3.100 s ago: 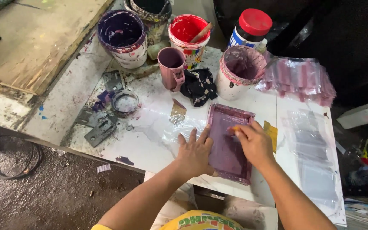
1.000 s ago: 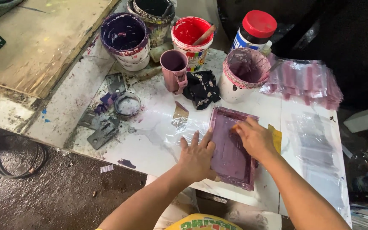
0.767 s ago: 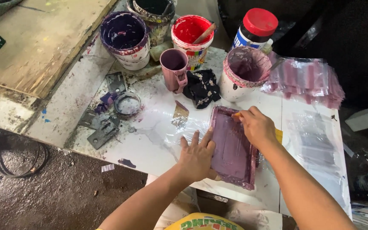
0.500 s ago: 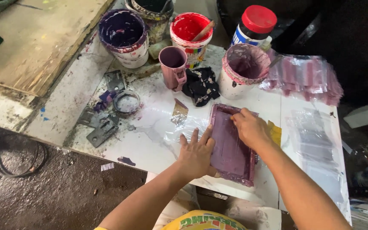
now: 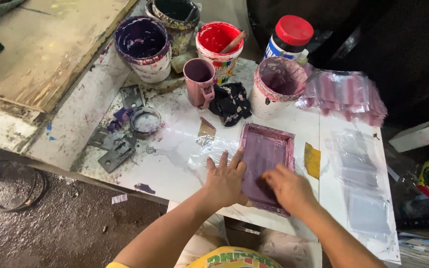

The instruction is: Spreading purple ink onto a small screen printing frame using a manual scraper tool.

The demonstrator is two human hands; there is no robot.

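- Left hand (image 5: pixel 224 179): flat, fingers spread, pressing on the near left edge of the purple-stained printing frame (image 5: pixel 266 164); it grips nothing.
- Right hand (image 5: pixel 288 187): resting on the frame's near mesh, fingers curled over something small; what it grips cannot be told.
- Frame: lies flat on the white table (image 5: pixel 175 164).
- Yellow smear (image 5: pixel 312 160): just right of the frame.
- Black rag (image 5: pixel 230 102), pink cup (image 5: pixel 199 81), pink-rimmed tub (image 5: pixel 276 85): beyond the frame.
- Red paint tub (image 5: pixel 219 43), purple paint tub (image 5: pixel 143 45): farther beyond the frame.
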